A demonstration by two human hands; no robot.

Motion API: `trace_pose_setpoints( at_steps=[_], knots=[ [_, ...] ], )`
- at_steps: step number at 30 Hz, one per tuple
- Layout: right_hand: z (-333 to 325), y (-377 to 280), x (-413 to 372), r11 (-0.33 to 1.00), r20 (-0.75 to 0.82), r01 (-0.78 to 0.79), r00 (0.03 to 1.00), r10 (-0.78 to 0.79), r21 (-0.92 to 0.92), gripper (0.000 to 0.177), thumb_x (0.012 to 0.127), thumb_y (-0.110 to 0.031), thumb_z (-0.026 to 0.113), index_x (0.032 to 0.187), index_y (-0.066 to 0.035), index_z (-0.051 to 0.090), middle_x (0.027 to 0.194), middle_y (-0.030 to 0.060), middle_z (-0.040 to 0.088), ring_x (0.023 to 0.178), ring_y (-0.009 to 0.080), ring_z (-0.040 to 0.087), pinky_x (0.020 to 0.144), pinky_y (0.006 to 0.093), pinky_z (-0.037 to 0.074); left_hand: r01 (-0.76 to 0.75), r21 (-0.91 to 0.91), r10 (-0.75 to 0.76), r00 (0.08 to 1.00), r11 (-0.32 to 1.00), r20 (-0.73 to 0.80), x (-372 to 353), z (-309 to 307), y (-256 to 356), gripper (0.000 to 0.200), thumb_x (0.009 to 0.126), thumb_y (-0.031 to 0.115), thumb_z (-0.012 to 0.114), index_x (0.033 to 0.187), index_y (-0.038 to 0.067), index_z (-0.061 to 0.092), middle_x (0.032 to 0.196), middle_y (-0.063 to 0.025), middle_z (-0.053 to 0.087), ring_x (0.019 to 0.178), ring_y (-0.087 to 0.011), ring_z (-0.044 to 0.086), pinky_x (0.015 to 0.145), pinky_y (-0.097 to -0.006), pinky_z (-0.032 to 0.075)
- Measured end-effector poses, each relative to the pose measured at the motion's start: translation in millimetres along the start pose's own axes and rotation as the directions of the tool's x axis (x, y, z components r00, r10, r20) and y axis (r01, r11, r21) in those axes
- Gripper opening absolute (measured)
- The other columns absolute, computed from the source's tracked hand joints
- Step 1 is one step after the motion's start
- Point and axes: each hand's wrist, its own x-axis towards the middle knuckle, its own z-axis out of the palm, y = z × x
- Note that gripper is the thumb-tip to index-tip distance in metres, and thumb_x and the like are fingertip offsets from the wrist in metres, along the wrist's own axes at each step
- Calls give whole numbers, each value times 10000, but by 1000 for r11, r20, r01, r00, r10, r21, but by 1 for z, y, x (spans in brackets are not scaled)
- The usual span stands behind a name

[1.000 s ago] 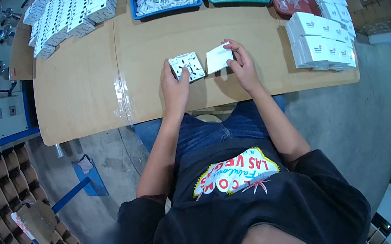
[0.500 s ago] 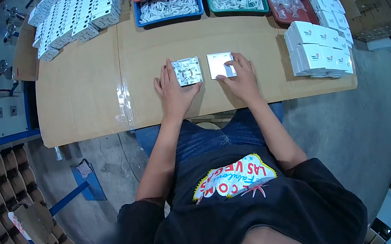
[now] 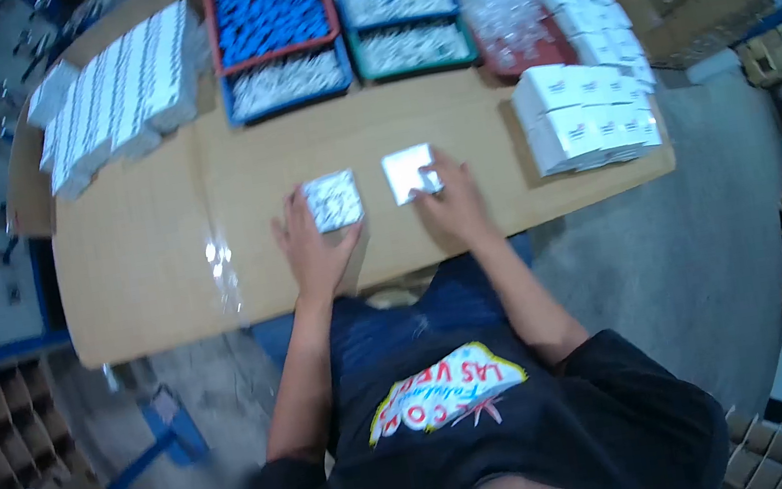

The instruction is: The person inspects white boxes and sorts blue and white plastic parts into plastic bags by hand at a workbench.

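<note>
My left hand (image 3: 314, 254) holds a square white piece with a patterned face (image 3: 333, 201) at its left and lower edges, thumb at the lower right corner. To the right, my right hand (image 3: 453, 197) grips a plain, shiny white square plate (image 3: 409, 173), with fingers at its right side and thumb on its lower edge. Both pieces rest on the cardboard-covered table (image 3: 149, 250), a small gap apart. The view is blurred, so fine details of the pieces cannot be made out.
Along the back stand a red tray of blue parts (image 3: 270, 9), blue and green trays of white parts (image 3: 412, 47), and a red tray with clear bags (image 3: 508, 14). White stacks stand at left (image 3: 125, 87) and right (image 3: 585, 119).
The camera view has tilted and shifted, so the table and trays appear lower and farther left. Both hands keep the same grips on the two square pieces.
</note>
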Motion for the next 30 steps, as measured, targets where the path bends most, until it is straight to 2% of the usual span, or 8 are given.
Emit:
trace_pose_setpoints(
  at_steps=[1, 4, 8, 13, 16, 20, 26, 30],
  knots=[
    [1, 4, 1, 1000, 6, 2, 1000, -2, 20, 417, 880, -326, 759, 1199, -84, 642, 1507, 180, 503, 1397, 374, 464, 1178, 627, 242, 12, 14, -13, 1000, 1000, 21, 0, 0, 1, 1107, 747, 541, 806, 1562, -7, 295, 1590, -179, 382, 1506, -331, 307, 1206, -636, 141],
    [-13, -6, 4, 984, -65, -5, 998, 16, 178, 353, 915, -257, 718, 1202, -62, 654, 1477, 190, 520, 1326, 388, 524, 1100, 484, 427, 22, 58, -22, 1000, 998, 10, -1, 3, 1, 1149, 735, 564, 808, 1576, -4, 269, 1600, -185, 367, 1514, -331, 294, 1221, -619, 114],
    [-39, -9, 16, 966, -81, -46, 994, 68, 253, 328, 924, -239, 705, 1185, -45, 658, 1436, 195, 547, 1262, 387, 574, 1017, 423, 494, 15, 45, -16, 1000, 999, 21, -1, 2, 2, 1178, 729, 582, 809, 1586, -1, 248, 1601, -198, 358, 1520, -334, 283, 1230, -605, 93],
    [-116, -18, 64, 999, -22, -5, 1000, 6, 50, 314, 947, -231, 686, 1199, -46, 662, 1265, 168, 664, 1176, 339, 639, 996, 415, 501, 42, 18, -43, 998, 999, 34, 0, -1, 7, 1153, 744, 552, 818, 1583, 3, 249, 1601, -212, 353, 1521, -352, 277, 1230, -606, 97],
    [-166, -16, 114, 999, -92, 36, 995, -36, 2, 307, 951, -262, 675, 1174, -51, 683, 1189, 154, 701, 1106, 325, 673, 928, 417, 533, 33, 12, -33, 999, 999, 27, 1, -3, 9, 1121, 767, 531, 811, 1584, 7, 250, 1595, -212, 361, 1515, -368, 281, 1227, -607, 101],
    [-216, 38, 215, 970, -133, 83, 984, -115, -228, 297, 928, -292, 645, 1106, -68, 724, 1053, 183, 732, 1007, 376, 691, 879, 477, 540, 54, -22, -53, 998, 998, 18, 2, -1, 8, 1076, 792, 493, 797, 1586, 14, 252, 1594, -199, 370, 1513, -362, 288, 1227, -606, 101],
    [-267, 128, 359, 862, -113, -217, 976, 186, -458, 290, 869, -208, 630, 1099, -69, 740, 1116, 202, 728, 1065, 376, 692, 921, 487, 539, 82, -41, -80, 996, 996, 30, 6, -2, 13, 1047, 786, 436, 796, 1582, 11, 263, 1588, -190, 384, 1505, -366, 299, 1224, -609, 104],
    [-266, 209, 433, 810, -206, -279, 958, 199, -516, 259, 866, -165, 606, 1038, -45, 758, 1074, 227, 732, 1015, 385, 707, 901, 463, 547, 66, -41, -64, 997, 997, 37, 6, 0, 10, 1039, 784, 432, 789, 1572, -6, 274, 1586, -210, 376, 1503, -394, 295, 1219, -615, 100]
  ],
)
